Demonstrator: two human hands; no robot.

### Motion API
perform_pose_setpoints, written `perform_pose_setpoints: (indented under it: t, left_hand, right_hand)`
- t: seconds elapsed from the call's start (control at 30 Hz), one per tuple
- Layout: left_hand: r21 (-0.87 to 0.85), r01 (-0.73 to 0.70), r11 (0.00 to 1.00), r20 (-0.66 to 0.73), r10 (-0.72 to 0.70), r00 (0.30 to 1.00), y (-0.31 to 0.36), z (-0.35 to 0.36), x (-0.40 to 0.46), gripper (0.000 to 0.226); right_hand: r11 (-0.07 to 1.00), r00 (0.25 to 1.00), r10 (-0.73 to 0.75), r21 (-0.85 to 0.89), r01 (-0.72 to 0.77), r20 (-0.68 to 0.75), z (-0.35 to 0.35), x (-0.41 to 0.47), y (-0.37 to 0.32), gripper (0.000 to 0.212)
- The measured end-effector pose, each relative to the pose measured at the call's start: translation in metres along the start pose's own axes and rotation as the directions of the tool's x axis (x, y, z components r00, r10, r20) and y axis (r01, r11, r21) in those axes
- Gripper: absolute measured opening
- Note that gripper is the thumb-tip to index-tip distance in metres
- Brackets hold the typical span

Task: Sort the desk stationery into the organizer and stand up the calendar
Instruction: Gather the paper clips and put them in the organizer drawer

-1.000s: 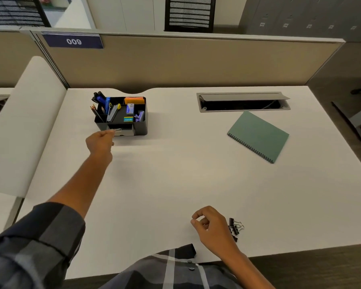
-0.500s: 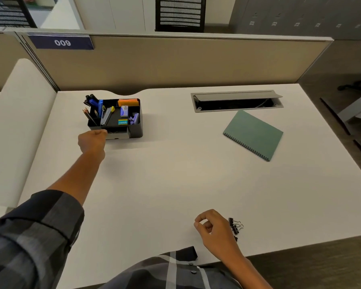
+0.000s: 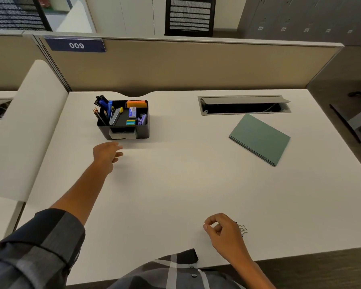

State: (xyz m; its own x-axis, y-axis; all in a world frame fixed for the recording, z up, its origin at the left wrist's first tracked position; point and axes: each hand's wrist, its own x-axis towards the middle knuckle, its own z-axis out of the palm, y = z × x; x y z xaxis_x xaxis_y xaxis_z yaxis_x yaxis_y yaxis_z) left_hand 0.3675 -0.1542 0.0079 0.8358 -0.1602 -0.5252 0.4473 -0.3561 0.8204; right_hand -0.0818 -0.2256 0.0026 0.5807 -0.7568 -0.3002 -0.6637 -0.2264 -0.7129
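Observation:
The black organizer stands at the desk's back left with pens, pencils, a stapler, orange notes and small boxes in it. Its small front drawer is pulled slightly out. My left hand hovers just in front of the drawer with relaxed fingers, holding nothing. The green spiral-bound calendar lies flat at the right. My right hand rests near the front edge, fingers loosely curled. Binder clips lie right beside it, partly hidden behind the hand.
A grey cable hatch with its lid raised is set into the white desk behind the calendar. A beige partition closes off the back, and a white side panel stands at the left.
My left hand has drawn back a little from the organizer's drawer and its fingers have loosened. My right hand has stayed by the binder clips.

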Motion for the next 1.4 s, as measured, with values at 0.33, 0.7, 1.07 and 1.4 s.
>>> perform_pose_setpoints:
  t: [0.33, 0.7, 1.07, 1.4]
  left_hand:
    - [0.013, 0.016, 1.000, 0.172, -0.018, 0.985, 0.012, 0.027, -0.004, 0.053]
    - [-0.005, 0.017, 1.000, 0.190, -0.016, 0.982, 0.007, 0.032, 0.007, 0.055]
    - [-0.224, 0.188, 0.956, 0.148, -0.157, 0.976, -0.001, 0.046, 0.014, 0.032]
    - [-0.119, 0.085, 0.989, -0.018, -0.088, 0.996, 0.009, 0.055, 0.037, 0.020]
  right_hand:
    - [0.999, 0.999, 0.029, -0.026, -0.029, -0.020, -0.007, -0.001, 0.006, 0.012]
    - [0.996, 0.996, 0.084, -0.040, -0.085, -0.041, -0.012, -0.004, 0.011, 0.014]
    - [0.996, 0.996, 0.075, -0.046, -0.078, -0.052, -0.009, 0.000, 0.010, 0.017]
    - [0.993, 0.995, 0.101, -0.061, -0.102, -0.018, -0.007, 0.001, 0.010, 0.016]
